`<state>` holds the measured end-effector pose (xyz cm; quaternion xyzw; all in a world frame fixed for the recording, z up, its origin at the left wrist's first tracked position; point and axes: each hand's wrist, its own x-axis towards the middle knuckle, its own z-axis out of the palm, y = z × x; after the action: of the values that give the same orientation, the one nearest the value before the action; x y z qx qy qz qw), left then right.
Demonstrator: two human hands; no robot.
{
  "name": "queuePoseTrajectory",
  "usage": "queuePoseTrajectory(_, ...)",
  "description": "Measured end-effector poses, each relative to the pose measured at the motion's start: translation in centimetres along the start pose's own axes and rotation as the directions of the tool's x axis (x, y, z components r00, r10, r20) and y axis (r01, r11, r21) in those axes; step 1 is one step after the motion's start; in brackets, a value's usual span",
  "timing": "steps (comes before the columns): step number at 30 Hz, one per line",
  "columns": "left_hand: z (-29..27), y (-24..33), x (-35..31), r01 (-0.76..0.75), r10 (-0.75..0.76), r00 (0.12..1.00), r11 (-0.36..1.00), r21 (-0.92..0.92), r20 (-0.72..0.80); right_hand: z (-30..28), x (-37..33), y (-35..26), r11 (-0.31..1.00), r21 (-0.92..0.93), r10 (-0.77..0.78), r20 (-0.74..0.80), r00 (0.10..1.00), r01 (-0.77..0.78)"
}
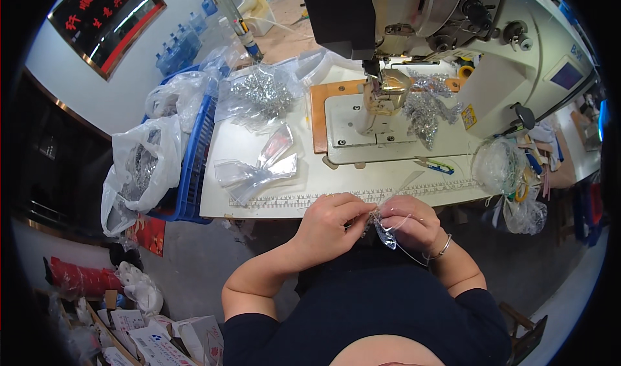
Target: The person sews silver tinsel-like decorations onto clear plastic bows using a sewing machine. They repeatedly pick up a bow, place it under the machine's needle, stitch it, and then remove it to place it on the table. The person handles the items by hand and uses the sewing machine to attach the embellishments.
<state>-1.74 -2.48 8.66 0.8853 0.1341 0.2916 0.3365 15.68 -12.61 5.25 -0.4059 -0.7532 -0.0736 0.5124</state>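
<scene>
Both hands were held together just below the near edge of the table (272,201), in front of the sewing machine (414,55). Left hand (326,227) was pinched shut on a small glittery silver piece (381,229), fingers curled in, wrist bent inward. Right hand (414,222) was closed on the same piece from the other side, with a thin thread (414,253) looping down under it and a bracelet (445,248) at the wrist. Piece sat between the fingertips, off the table, above the lap.

Judgement: fine fingertip work. Best kept close to the body, elbows tucked, the piece pinched firmly, the thread kept taut so it wouldn't snag. More glittery silver trim (424,110) lay by the needle; clear plastic strips (259,172) lay left of the machine.
</scene>
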Motion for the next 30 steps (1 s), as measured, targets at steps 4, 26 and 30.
queuePoseTrajectory(4, -0.1, 0.1, 0.0, -0.025, 0.025, 1.000, 0.998, 0.053, 0.000, 0.0, -0.3, 0.1, 0.999, 0.039, 0.034, 0.038, 0.999, -0.036)
queuePoseTrajectory(26, 0.0, 0.5, -0.5, -0.010, 0.008, 1.000, 0.993, 0.119, 0.016, 1.3, -0.8, 0.4, 0.993, 0.061, 0.103, -0.012, 0.995, -0.102)
queuePoseTrajectory(30, 0.1, 0.5, -0.5, -0.022, 0.020, 1.000, 0.987, 0.160, 0.012, 1.5, -0.8, 0.5, 0.991, 0.081, 0.109, -0.022, 0.994, -0.107)
